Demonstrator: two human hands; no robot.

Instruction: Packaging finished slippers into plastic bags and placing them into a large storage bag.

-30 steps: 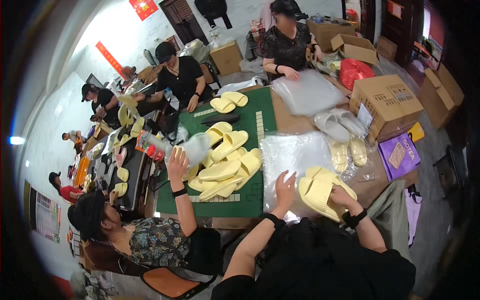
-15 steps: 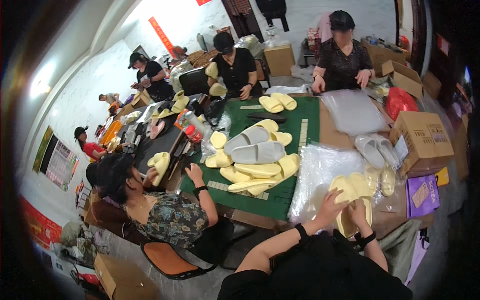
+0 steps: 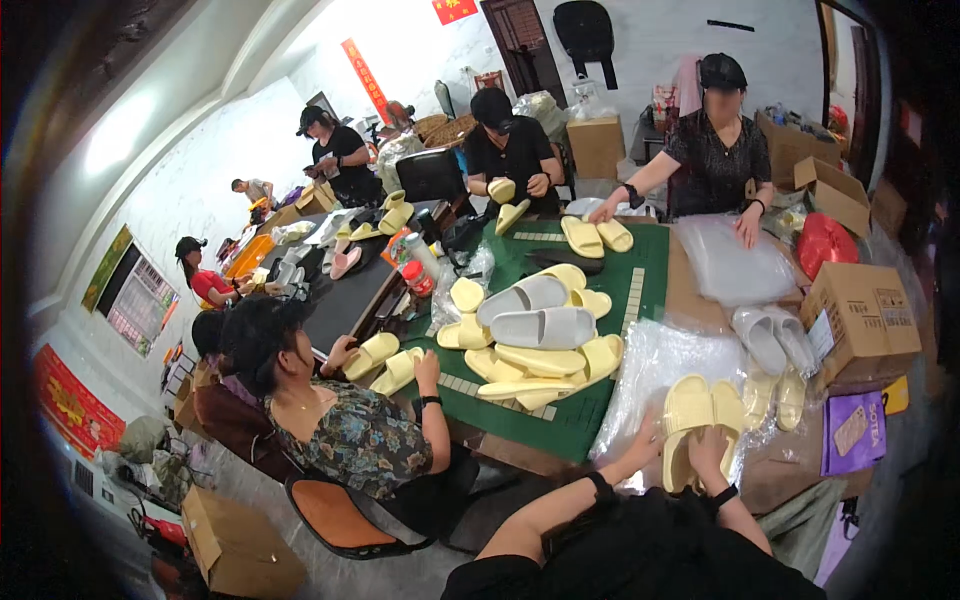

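The pair of yellow foam slides [image 3: 697, 420] sits stacked together right at the near edge of the table, on top of a clear plastic bag [image 3: 655, 370] that's spread out flat. The right hand [image 3: 708, 452] is clamped on the lower end of the pair, fingers curled over the sole, so the slides stick out up and away from it. The left hand [image 3: 642, 452] is just beside them on the left, touching the plastic and the side of the slide (can't really tell if it's gripping the bag or just pressing on it).

Further left there's a heap of yellow and grey slides [image 3: 540, 345] on a green mat [image 3: 640, 270]. To the right, bagged slides [image 3: 775, 370], a cardboard box [image 3: 860, 310] and a purple packet [image 3: 853, 432]. A co-worker in a floral top [image 3: 360, 440] sits at the left holding another yellow pair [image 3: 385, 360].
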